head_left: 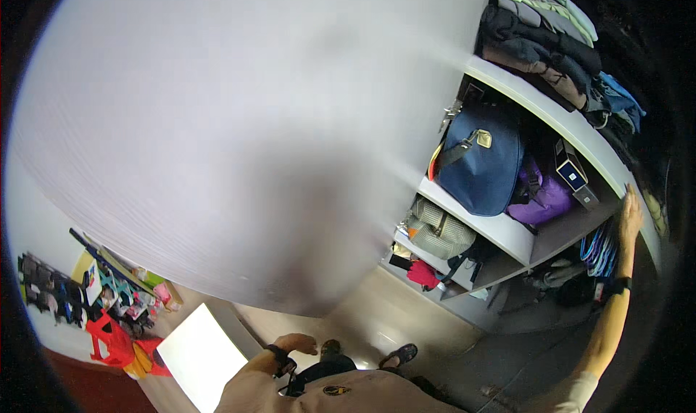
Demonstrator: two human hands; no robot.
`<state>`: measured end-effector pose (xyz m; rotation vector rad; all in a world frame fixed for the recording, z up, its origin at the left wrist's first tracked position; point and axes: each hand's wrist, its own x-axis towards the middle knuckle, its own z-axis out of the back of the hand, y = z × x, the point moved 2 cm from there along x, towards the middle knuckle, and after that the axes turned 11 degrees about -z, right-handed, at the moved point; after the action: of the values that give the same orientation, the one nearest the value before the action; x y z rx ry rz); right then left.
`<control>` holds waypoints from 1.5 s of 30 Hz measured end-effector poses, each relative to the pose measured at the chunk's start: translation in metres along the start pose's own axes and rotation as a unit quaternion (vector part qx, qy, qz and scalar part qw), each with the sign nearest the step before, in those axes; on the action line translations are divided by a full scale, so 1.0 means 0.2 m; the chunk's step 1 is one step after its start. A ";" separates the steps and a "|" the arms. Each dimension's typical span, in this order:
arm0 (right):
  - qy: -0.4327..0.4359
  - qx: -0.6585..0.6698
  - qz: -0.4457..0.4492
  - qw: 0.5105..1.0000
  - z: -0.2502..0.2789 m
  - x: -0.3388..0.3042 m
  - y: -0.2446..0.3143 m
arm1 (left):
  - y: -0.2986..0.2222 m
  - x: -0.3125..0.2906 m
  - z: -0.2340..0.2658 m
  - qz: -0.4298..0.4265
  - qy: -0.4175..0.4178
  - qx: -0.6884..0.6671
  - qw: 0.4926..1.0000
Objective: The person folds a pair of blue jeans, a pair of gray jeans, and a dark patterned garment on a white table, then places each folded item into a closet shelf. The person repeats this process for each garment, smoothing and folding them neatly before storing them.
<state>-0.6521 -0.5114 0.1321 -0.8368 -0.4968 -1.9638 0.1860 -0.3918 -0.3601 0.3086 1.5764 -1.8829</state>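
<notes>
My right arm reaches out to the far right, and my right hand (631,216) rests on the edge of a pale wardrobe panel (616,168). Its fingers are stretched along the panel. Close to my body, my left hand (297,343) hangs low with loosely bent fingers and nothing visible in it. A large white door (239,123) fills the upper left and middle, very near and blurred. Past its edge, the open wardrobe shelves show a dark blue bag (481,166), a purple bag (542,199) and a small dark box (570,165).
Folded clothes (536,43) are stacked on the upper shelf. Below stands a grey patterned bag (442,228), and blue hangers (599,250) hang near my right wrist. At lower left are a white panel (203,358), a red bag (110,338) and cluttered small items.
</notes>
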 end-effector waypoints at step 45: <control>-0.149 0.171 -0.276 0.934 1.33 -2.12 0.58 | -1.89 1.07 0.43 -0.402 -0.120 0.087 0.904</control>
<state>-0.3073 -0.1505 0.0093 -0.8285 -1.3332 -2.1546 -0.1885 -0.5200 -0.1624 -0.5816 1.4734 -2.5518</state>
